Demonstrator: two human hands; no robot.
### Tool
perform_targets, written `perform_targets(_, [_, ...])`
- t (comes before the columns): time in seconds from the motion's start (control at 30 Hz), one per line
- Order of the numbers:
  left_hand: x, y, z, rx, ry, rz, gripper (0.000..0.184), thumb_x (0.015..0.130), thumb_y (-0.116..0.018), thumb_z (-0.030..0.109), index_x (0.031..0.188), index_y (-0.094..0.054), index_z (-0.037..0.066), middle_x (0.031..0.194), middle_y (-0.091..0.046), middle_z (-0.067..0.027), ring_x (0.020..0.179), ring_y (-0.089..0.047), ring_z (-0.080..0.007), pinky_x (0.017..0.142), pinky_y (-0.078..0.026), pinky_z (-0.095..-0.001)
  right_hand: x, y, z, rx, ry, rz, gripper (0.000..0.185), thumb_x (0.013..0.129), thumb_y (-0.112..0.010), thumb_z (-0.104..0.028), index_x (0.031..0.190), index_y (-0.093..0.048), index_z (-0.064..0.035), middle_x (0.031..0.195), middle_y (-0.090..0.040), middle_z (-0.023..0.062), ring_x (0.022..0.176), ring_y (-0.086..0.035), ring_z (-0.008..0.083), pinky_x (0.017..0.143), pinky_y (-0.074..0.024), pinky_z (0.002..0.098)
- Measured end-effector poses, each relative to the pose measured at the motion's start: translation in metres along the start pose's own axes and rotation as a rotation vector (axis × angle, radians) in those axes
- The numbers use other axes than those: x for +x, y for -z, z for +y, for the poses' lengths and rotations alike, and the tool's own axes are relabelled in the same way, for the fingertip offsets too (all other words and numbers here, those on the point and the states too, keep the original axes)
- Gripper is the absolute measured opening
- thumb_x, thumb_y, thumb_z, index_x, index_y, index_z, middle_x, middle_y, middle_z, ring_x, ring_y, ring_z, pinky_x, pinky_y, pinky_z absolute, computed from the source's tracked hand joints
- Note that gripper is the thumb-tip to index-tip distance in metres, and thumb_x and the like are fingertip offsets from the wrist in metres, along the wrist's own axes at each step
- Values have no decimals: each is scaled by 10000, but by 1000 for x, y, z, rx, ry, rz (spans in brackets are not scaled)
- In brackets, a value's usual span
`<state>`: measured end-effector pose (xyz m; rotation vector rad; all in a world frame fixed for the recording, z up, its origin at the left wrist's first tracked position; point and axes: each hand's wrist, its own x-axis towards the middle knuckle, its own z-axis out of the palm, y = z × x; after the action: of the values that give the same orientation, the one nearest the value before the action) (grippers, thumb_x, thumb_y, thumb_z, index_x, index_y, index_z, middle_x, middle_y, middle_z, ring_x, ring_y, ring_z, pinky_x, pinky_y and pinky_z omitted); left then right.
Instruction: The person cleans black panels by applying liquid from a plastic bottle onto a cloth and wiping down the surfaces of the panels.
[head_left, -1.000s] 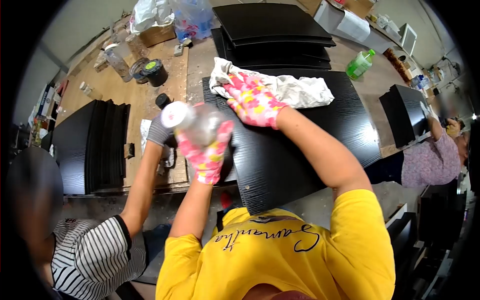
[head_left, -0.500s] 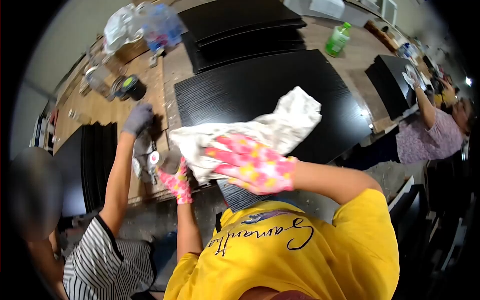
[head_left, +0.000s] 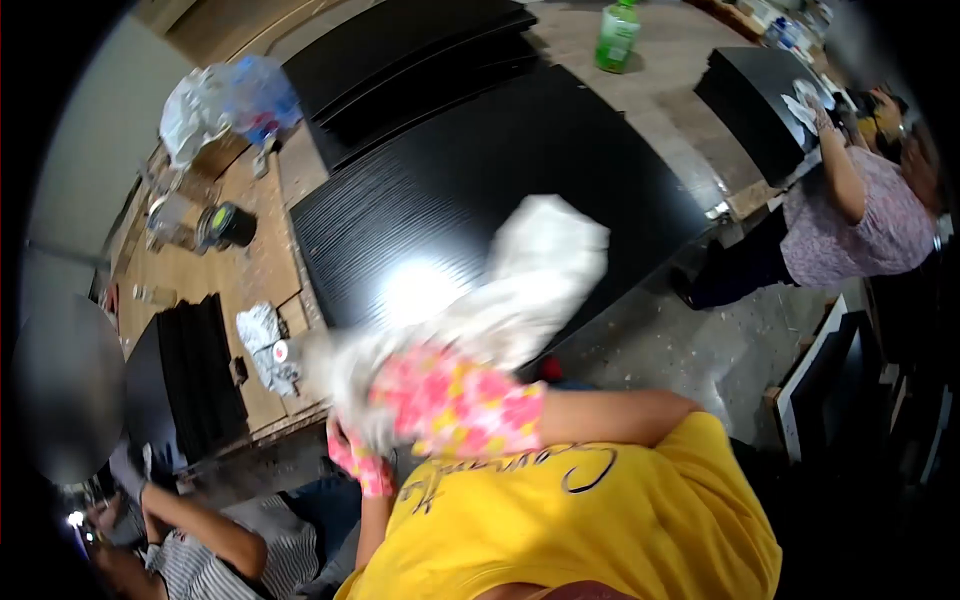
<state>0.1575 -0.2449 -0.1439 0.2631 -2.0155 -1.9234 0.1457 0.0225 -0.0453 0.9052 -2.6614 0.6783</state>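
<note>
White cloth (head_left: 490, 315) over black panel (head_left: 470, 160), right hand (head_left: 455, 402) fingers clutching it, left hand (head_left: 362, 465) fingers half-hidden, cannot tell how spread.

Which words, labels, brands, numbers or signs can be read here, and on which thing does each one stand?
No text reads clearly.
Yellow shirt: black script lettering, partly hidden, not readable whole.
Green bottle: label too small.
Dark jar: green label too small.
White cap: reddish mark too blurred.
</note>
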Motion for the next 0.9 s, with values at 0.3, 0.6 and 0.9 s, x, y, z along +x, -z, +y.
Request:
perform_targets(0.3, [-38,-44,101,794,-803,-426,699,879,-648,477,1389,-464,35,1449,-430,-194,1339,-402,-407,1101,-313,-528,-119,149,168,-628,-473,194,346,896,-539,-167,1230,-620,-134,1183,-614,179,1104,-564,375,980,-433,454])
perform_targets(0.6, [-84,-87,92,963,-891,-247,552,874,-686,279,1347,-521,47,1405,-507,-163,1323,-450,-390,1084,-334,-522,-179,143,233,305,-794,582,347,936,-612,-89,1280,-633,-132,874,-650,52,730,-544,83,684,-466,244])
perform_targets(0.9, [-104,-77,67,743,-847,-250,699,666,-750,307,1302,-569,82,1393,-506,-183,1262,-508,-364,1007,-417,-501,-219,145,293,347,-816,435,406,991,-551,-242,1321,-574,-6,1212,-648,122,1109,-585,203,1014,-421,324])
